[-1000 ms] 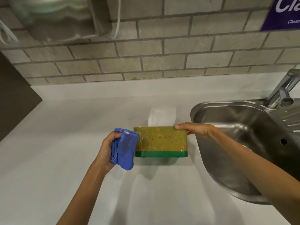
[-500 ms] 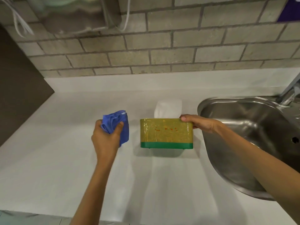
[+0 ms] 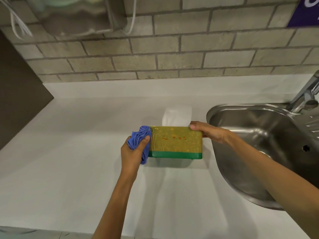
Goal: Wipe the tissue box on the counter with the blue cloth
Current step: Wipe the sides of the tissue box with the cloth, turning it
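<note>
The tissue box (image 3: 176,142), yellow-green with a dark green base band and small red marks, stands on the white counter (image 3: 69,152) with a white tissue (image 3: 177,116) sticking up behind it. My right hand (image 3: 207,131) grips its upper right corner. My left hand (image 3: 133,150) holds the bunched blue cloth (image 3: 140,140), which presses against the box's left end.
A stainless steel sink (image 3: 259,144) lies right beside the box, with a tap (image 3: 307,95) at its far right. A brick wall (image 3: 172,49) runs behind the counter, with a metal dispenser (image 3: 74,14) mounted top left. A dark panel (image 3: 17,92) borders the left.
My left hand pulled the cloth away to the left of the box, then brought it back against the box's left end. The right hand stayed on the box.
</note>
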Action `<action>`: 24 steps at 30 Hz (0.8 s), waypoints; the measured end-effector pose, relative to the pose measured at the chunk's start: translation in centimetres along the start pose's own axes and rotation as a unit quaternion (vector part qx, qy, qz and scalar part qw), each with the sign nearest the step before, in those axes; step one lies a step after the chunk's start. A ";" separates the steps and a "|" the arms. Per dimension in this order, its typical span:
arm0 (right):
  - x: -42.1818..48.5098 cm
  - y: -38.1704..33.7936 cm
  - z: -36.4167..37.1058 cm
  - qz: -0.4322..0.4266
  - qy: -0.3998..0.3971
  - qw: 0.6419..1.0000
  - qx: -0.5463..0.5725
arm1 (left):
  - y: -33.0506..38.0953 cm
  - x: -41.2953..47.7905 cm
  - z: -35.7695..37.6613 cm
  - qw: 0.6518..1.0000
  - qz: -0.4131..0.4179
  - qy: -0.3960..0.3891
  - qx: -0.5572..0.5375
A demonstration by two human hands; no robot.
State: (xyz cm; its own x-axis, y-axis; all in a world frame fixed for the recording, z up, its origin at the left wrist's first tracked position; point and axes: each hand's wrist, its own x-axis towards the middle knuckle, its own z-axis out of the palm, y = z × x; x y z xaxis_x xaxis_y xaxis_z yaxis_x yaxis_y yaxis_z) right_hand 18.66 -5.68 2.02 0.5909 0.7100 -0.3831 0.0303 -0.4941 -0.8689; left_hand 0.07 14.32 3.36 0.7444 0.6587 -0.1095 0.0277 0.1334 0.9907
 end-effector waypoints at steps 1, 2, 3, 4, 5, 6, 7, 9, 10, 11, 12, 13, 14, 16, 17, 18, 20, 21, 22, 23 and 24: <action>0.0 0.1 0.0 -0.001 0.001 1.000 -0.003 | 0.0 -0.1 0.0 1.000 -0.005 0.014 -0.017; 0.0 0.2 0.0 -0.002 0.002 1.000 -0.004 | 0.0 -0.1 0.0 0.999 -0.008 0.031 -0.031; 0.0 0.3 -0.1 -0.005 0.002 1.000 -0.004 | 0.0 -0.2 -0.2 0.998 -0.006 0.050 -0.037; 0.0 0.4 -0.1 -0.008 -0.001 1.000 -0.003 | 0.0 -0.3 -0.4 0.997 0.008 0.071 -0.029; 0.0 0.5 -0.1 -0.011 -0.003 1.000 -0.002 | 0.0 -0.5 -0.5 0.996 0.031 0.089 -0.005; 0.0 0.6 -0.1 -0.012 -0.003 1.000 -0.001 | 0.1 -0.7 -0.5 0.992 0.065 0.101 0.033; 0.0 0.6 0.0 -0.013 -0.002 1.000 0.000 | 0.2 -0.9 -0.4 0.986 0.103 0.106 0.078; -0.1 0.6 0.1 -0.012 -0.001 1.000 0.002 | 0.4 -1.4 0.5 0.965 0.181 0.096 0.164; -0.2 0.4 0.1 -0.012 0.000 1.000 0.003 | 0.5 -1.6 1.2 0.953 0.211 0.084 0.200; -0.2 0.4 0.1 -0.014 0.001 1.000 0.004 | 0.3 -1.7 1.9 0.941 0.231 0.071 0.235; -0.3 0.3 0.1 -0.016 0.002 1.000 0.003 | 0.0 -1.8 2.4 0.930 0.242 0.062 0.270; -0.3 0.3 0.2 -0.017 0.004 1.000 0.003 | -0.3 -1.8 2.8 0.918 0.244 0.058 0.306; -0.4 0.2 0.2 -0.019 0.005 1.000 0.003 | -0.6 -1.8 3.1 0.910 0.241 0.059 0.334; -0.5 0.2 0.3 -0.021 0.006 1.000 0.000 | -1.0 -1.5 3.5 0.908 0.231 0.063 0.345; -0.5 0.2 0.3 -0.020 0.007 1.000 0.000 | -1.0 -1.5 3.8 0.910 0.231 0.067 0.339; -0.5 0.3 0.3 -0.018 0.009 1.000 0.001 | -1.0 -1.6 4.2 0.911 0.234 0.068 0.332; -0.5 0.3 0.3 -0.014 0.011 1.000 -0.001 | -1.2 -2.3 5.1 0.910 0.255 0.046 0.322; -0.5 0.2 0.3 -0.014 0.010 1.000 -0.001 | -1.4 -2.8 5.5 0.909 0.267 0.027 0.320; -0.5 0.1 0.3 -0.015 0.009 1.000 0.000 | -1.7 -3.2 5.6 0.909 0.272 0.008 0.315; -0.5 0.1 0.2 -0.017 0.010 1.000 0.000 | -1.9 -3.5 5.3 0.913 0.268 -0.005 0.307; -0.6 0.1 0.2 -0.019 0.010 1.000 -0.004 | -2.1 -3.5 4.8 0.920 0.256 -0.004 0.297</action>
State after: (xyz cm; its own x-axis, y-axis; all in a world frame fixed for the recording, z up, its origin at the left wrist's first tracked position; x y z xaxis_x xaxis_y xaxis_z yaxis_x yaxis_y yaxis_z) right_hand 18.19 -6.04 2.14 0.6057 0.7178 -0.3433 0.0587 -0.4706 -0.8804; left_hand 0.59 8.17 2.05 0.7667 0.5160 0.3819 0.0294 -0.6225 0.7820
